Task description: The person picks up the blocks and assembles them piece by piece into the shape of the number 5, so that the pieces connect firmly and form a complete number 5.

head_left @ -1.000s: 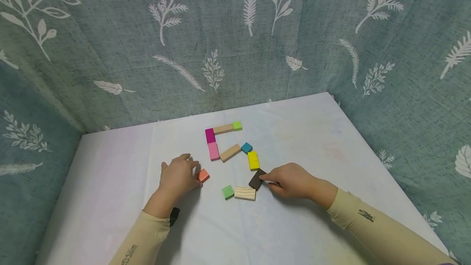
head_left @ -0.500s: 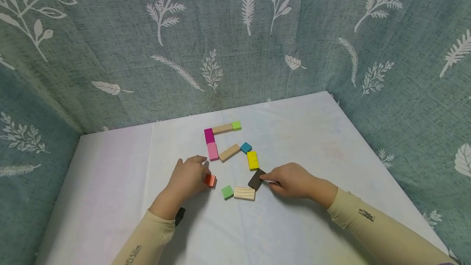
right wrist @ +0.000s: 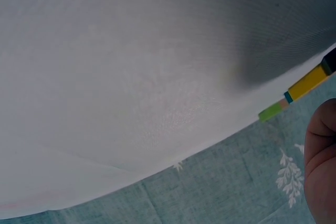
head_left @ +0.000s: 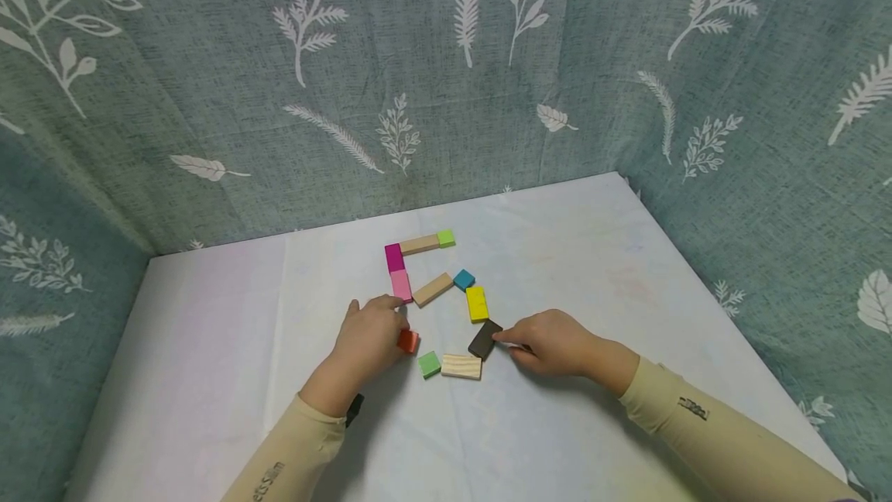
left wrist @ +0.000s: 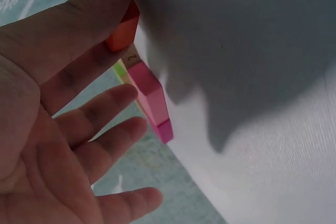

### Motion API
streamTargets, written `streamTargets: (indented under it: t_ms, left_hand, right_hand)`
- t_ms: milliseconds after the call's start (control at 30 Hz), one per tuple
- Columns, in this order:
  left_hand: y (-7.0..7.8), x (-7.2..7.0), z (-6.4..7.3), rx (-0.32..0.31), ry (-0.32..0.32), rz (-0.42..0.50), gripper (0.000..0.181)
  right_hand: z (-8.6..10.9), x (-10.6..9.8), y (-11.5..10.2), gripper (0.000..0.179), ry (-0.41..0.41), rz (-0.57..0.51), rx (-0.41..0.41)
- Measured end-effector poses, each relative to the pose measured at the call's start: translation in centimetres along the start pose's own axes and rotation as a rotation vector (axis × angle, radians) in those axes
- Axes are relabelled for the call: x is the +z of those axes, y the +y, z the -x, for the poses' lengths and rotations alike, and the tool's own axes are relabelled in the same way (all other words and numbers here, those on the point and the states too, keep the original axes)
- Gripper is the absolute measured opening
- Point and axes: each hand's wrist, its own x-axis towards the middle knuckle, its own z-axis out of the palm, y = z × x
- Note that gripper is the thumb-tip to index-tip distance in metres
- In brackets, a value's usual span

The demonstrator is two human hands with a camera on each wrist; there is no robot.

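Note:
My left hand (head_left: 371, 338) pinches an orange-red block (head_left: 408, 342) between thumb and index finger; the other fingers are spread. In the left wrist view the orange block (left wrist: 124, 34) sits at the thumb tip, with a pink block (left wrist: 149, 92) behind it. Just right of that hand in the head view lies a green block (head_left: 429, 365), beside a striped plain-wood block (head_left: 461, 366). My right hand (head_left: 554, 343) rests its extended index fingertip on a dark brown block (head_left: 485, 339), near the wood block's end. In the right wrist view only part of the right hand (right wrist: 321, 163) shows.
A yellow block (head_left: 477, 304), blue block (head_left: 464, 280), wooden stick (head_left: 433, 290), pink block (head_left: 400, 286), magenta block (head_left: 394, 258), second wooden stick (head_left: 420, 245) and lime block (head_left: 446, 238) form a winding line. A patterned curtain (head_left: 446, 138) stands behind the white table (head_left: 571, 238).
My left hand has moved right with the orange-red block, bringing it closer to the green block. My right hand stays at the dark brown block. The view has shifted slightly.

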Motion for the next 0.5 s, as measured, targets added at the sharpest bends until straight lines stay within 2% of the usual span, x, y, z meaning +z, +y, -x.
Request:
streamTargets:
  t_ms: [500]
  left_hand:
    - [0.51, 0.33, 0.01, -0.011, -0.006, 0.009, 0.009]
  right_hand:
    - [0.01, 0.11, 0.14, 0.033, -0.008, -0.008, 0.009]
